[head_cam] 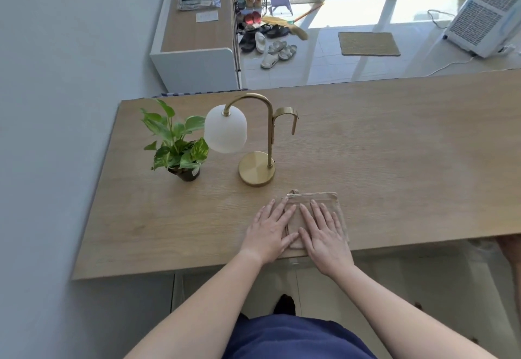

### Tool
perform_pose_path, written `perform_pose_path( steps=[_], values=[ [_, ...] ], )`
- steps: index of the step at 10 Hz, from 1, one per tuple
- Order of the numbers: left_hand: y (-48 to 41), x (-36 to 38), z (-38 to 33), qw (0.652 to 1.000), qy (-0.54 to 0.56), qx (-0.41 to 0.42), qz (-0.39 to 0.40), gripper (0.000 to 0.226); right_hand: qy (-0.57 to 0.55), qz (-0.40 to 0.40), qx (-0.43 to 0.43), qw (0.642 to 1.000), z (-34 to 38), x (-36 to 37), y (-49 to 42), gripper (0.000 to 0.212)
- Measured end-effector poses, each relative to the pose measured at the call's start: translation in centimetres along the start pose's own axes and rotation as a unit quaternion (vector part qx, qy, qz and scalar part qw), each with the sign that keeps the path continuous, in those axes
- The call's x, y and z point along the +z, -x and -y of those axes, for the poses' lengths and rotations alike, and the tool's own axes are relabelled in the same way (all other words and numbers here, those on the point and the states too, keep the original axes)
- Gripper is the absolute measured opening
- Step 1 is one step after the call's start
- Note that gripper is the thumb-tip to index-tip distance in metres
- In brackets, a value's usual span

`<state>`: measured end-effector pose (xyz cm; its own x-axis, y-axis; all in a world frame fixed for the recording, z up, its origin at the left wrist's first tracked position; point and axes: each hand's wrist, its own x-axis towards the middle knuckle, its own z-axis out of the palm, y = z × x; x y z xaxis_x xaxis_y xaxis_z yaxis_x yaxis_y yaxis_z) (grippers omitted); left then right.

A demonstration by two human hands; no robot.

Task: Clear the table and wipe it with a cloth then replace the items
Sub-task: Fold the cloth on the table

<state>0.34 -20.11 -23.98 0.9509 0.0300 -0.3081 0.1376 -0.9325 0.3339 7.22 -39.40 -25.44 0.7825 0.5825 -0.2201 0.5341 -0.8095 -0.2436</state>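
A pale wall runs down the left side, meeting the left end of the wooden worktop (394,147), whose right end is cut off by the frame. Near that left end stands a small potted plant (176,140) in a dark pot, its leaves hiding most of the pot rim. Just beside it to the right is a brass lamp (255,144) with a round base, an arched neck and a white frosted shade that overlaps the plant's leaves from this angle; whether they touch cannot be told.

Nearer the front edge lies a folded beige cloth (311,206), its colour close to the wood, so its outline is hard to trace; a small loop shows at its far edge. The left hand (267,231) rests flat on the cloth's left part, fingers (277,212) spread and extended, gripping nothing. The right hand (324,234) lies flat beside it on the cloth, fingers likewise straight and slightly splayed; the thumbs nearly meet. The cloth's near edge sits at the front lip of the worktop, partly hidden under the palms.

To the right, the worktop stretches bare to the frame's edge, with a brownish object at the corner below too cropped to identify. Beyond the far edge are a low cabinet (197,34), scattered shoes (267,45), a doormat (368,44) and a white appliance (487,11), partly cropped.
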Motion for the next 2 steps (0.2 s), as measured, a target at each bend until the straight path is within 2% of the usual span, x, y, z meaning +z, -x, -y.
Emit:
perform_pose_path(
  steps=[1,2],
  values=[
    [0.8,-0.7,0.3,0.999,0.034,-0.022,-0.027,0.067,-0.032,0.005,0.01,0.999,0.5,-0.5,-0.2,0.064],
    [4.8,-1.3,2.4,0.989,0.092,-0.026,-0.116,0.047,-0.121,0.049,0.046,0.99,0.8,-3.1,-1.0,0.064]
  ],
)
